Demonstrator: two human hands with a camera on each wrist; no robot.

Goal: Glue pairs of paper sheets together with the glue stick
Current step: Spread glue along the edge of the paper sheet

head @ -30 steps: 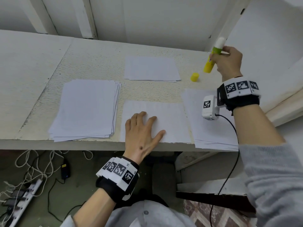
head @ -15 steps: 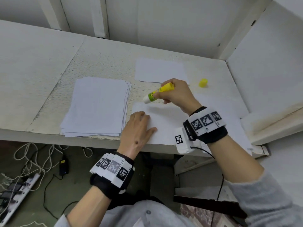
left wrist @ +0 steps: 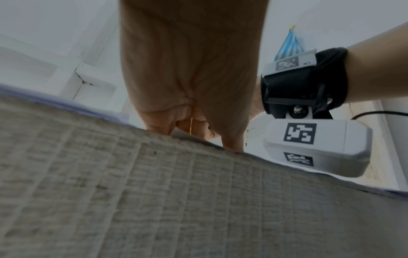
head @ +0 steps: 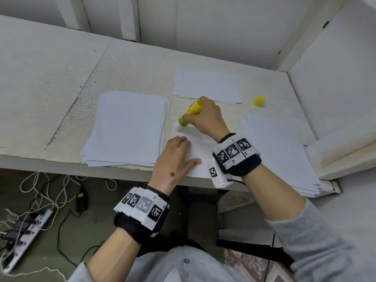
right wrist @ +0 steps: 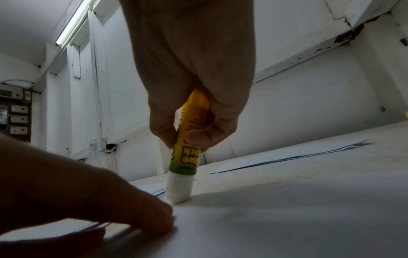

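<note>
A single white sheet (head: 200, 154) lies at the table's front edge. My left hand (head: 177, 152) presses flat on its near left part, fingers straight. My right hand (head: 203, 117) grips the yellow-green glue stick (head: 190, 113), tilted, its white tip (head: 179, 127) touching the sheet's far left corner. In the right wrist view the glue stick (right wrist: 187, 144) stands with its white glue end on the paper (right wrist: 287, 218), just beyond my left hand's fingertips (right wrist: 159, 221). The yellow cap (head: 259, 100) sits apart at the back right.
A thick stack of sheets (head: 126, 127) lies to the left, a thin pile (head: 206, 85) at the back, another stack (head: 284, 151) to the right by a white ledge (head: 341, 153). A white wall (head: 335, 64) closes the right side. Cables and a power strip (head: 26, 228) lie on the floor.
My right hand brought the glue stick from high at the back right down to the front sheet; its tip now touches the far left corner. The left hand stayed on the sheet.
</note>
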